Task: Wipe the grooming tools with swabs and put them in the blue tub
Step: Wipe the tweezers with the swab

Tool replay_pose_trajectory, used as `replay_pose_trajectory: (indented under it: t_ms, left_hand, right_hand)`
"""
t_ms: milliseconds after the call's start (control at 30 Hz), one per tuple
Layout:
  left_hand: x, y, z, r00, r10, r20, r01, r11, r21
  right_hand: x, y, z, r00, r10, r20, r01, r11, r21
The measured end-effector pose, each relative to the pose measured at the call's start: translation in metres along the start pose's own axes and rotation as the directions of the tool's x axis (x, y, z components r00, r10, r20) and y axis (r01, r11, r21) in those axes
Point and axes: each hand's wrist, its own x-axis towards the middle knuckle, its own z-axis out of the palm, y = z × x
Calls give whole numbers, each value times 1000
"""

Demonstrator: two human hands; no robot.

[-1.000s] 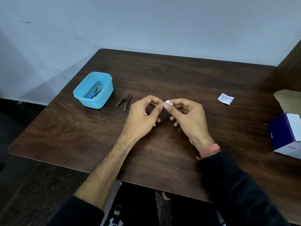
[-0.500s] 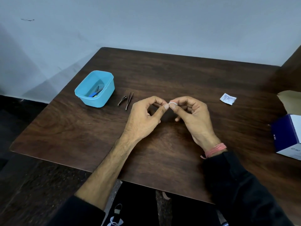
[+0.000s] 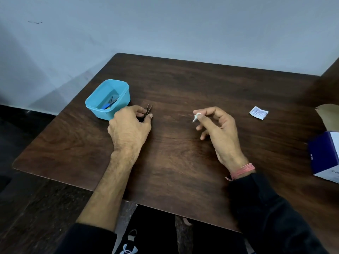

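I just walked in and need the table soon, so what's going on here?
A person is cleaning small grooming tools. The left hand is pinching the tweezers lying beside the blue tub, which already holds a tool or two. The right hand holds a small white swab ready above the table. A sachet and a box lie to the right.

The tub [image 3: 107,99] was set left on the surface [image 3: 183,162], tweezers [image 3: 149,109] just beside it, a packet [image 3: 258,112] placed far right, a box [image 3: 324,158] nearer.
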Motion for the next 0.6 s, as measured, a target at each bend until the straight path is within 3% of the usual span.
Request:
replay_pose_trajectory:
  t_ms: [300, 467, 600]
  left_hand:
    - [0, 7, 7, 997, 27, 74, -25, 999, -26]
    - [-15, 23, 14, 968, 194, 159, -199, 980, 15]
    - [-22, 37, 29, 947, 254, 197, -227, 963, -149]
  right_hand:
    - [-1, 0, 2, 999, 32, -36, -32, 999, -2]
    - [1, -4, 1, 999, 49, 21, -50, 998, 31]
    - [7, -2, -7, 998, 51, -28, -50, 998, 36]
